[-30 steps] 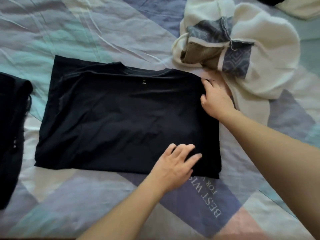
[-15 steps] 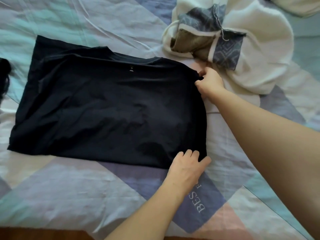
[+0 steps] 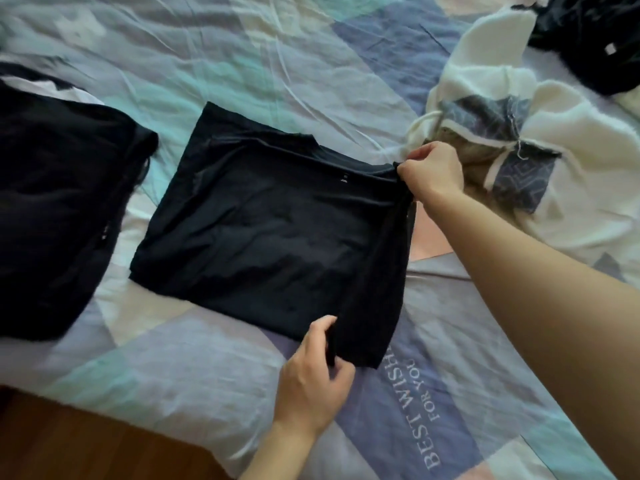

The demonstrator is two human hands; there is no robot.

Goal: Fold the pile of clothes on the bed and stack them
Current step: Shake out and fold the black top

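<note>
A black T-shirt (image 3: 270, 230), partly folded, lies flat in the middle of the bed (image 3: 207, 74). My right hand (image 3: 431, 173) pinches its upper right corner. Its lower right corner is pinched by my left hand (image 3: 313, 375). Between the two hands the shirt's right edge is lifted off the sheet. A dark folded garment (image 3: 52, 209) lies to the left of the shirt. To the right lies a heap of unfolded clothes: a cream fleece piece (image 3: 571, 157) with a blue and tan patterned cloth (image 3: 498, 147) on it.
Another dark garment (image 3: 588, 39) lies at the top right corner. The patterned bedsheet carries printed words (image 3: 419, 407) near my right forearm. The bed's near edge and a wooden floor (image 3: 86, 441) show at the lower left.
Both hands went from resting flat on the shirt's right side to pinching its two right corners and lifting that edge. The view has swung left, showing the dark folded garment again.
</note>
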